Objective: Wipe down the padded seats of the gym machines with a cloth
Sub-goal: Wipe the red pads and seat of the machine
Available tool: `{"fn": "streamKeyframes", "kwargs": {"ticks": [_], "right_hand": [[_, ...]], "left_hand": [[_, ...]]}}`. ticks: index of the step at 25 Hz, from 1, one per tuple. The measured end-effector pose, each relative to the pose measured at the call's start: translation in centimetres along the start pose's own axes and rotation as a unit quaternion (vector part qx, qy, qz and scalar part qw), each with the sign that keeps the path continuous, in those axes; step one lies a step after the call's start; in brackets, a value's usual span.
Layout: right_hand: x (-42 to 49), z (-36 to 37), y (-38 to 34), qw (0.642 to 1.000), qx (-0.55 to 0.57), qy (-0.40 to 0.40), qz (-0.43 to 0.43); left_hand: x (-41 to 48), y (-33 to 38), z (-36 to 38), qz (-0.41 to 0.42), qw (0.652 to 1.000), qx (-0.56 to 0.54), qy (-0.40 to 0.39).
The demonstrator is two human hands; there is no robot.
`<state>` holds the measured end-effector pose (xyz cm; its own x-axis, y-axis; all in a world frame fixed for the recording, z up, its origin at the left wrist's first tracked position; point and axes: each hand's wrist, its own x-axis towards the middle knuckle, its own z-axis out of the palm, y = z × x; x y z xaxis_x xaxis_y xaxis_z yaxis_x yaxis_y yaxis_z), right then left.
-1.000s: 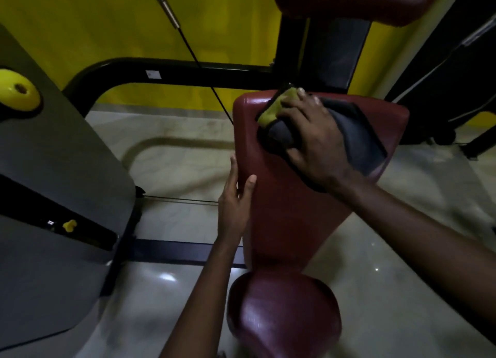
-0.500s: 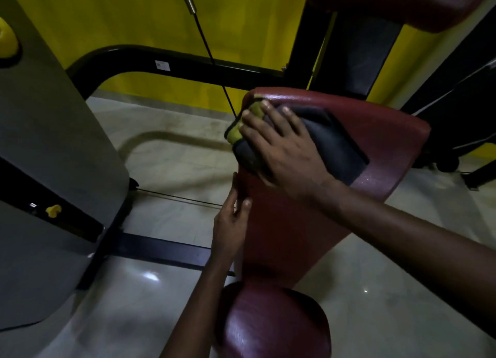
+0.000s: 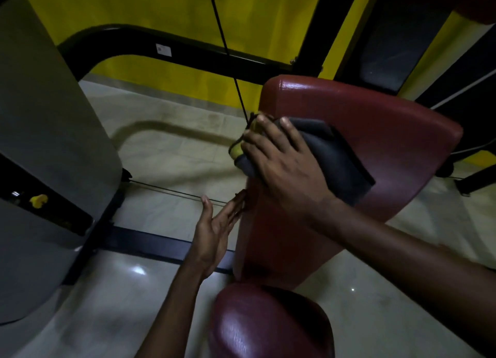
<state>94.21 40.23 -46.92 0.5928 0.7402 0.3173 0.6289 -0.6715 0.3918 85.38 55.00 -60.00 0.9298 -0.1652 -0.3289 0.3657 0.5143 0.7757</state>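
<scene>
Head view looks down on a glossy maroon padded backrest (image 3: 375, 121), broad at its top and tapering toward a round maroon padded seat (image 3: 271, 322) just below it, nearer the person. The folded dark grey cloth with a yellow underside (image 3: 341, 156) lies flat on the upper left part of the backrest, its yellow corner hanging past the pad's left edge. The right hand (image 3: 287, 175) covers the cloth, its fingers (image 3: 268, 135) spread and fairly straight, pressing rather than clutching, with the tips reaching the left edge. The left hand (image 3: 214, 234) is slack and holds nothing. Its fingers (image 3: 233, 204) are extended toward the pad's left side, but whether they touch it I cannot tell. By my reading the wipe is on the backrest and the seat is not yet reached. The pad's long axis runs from the cloth down toward the person, so the bare vinyl lies below and to the right of the right hand. A pull along that line would cover it, and the right hand is the one placed to do so. A grey weight-stack housing (image 3: 40, 143) stands to the left, and a thin black cable (image 3: 228, 52) crosses the yellow wall (image 3: 161, 6).
</scene>
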Motion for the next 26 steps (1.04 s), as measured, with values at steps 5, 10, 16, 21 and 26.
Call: {"fn": "streamKeyframes", "kwargs": {"ticks": [5,10,16,21,26], "right_hand": [[-6.0,3.9,-3.3,0.994,-0.026,-0.03,-0.099],[-6.1,3.0,-2.3,0.993,-0.013,-0.055,-0.104],[-1.8,-1.5,1.1,0.999,0.034,-0.001,0.035],[-3.1,1.9,-2.5,0.998,-0.022,-0.033,-0.053],[-6.3,2.2,0.2,0.999,0.002,0.016,-0.047]], "left_hand": [[1.2,0.5,-1.6,-0.007,0.999,0.022,0.042],[1.9,0.4,-2.1,0.008,0.996,0.069,0.062],[0.0,-2.7,0.4,0.01,0.996,0.055,0.074],[0.1,-2.5,1.0,0.025,0.995,0.028,0.093],[0.7,-1.8,0.6,0.056,0.984,0.128,0.11]]}}
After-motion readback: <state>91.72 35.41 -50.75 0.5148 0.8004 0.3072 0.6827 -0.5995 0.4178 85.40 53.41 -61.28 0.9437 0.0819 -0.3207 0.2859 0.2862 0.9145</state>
